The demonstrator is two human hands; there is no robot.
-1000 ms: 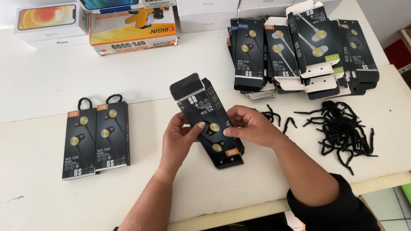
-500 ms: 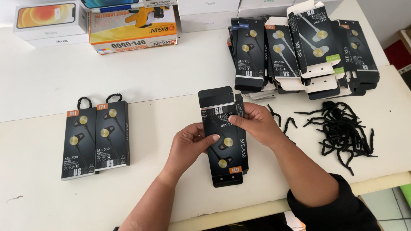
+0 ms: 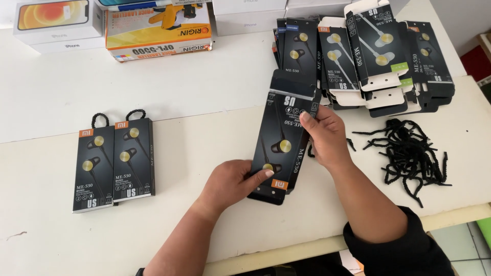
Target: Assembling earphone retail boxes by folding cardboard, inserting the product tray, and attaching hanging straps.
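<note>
Hands (image 3: pixel 232 184) around black earphone box (image 3: pixel 284 138)

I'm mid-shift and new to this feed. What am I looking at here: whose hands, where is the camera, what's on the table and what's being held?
The single view comes from a camera on the person's head, looking down at a white table. There is no machine: the left hand and right hand are bare and together hold one black earphone box, its top flap open. Two finished boxes with cord loops lie side by side at the left. A stack of flat boxes sits at the top right, with a pile of black cords below it. Larger cartons line the far edge.
</note>
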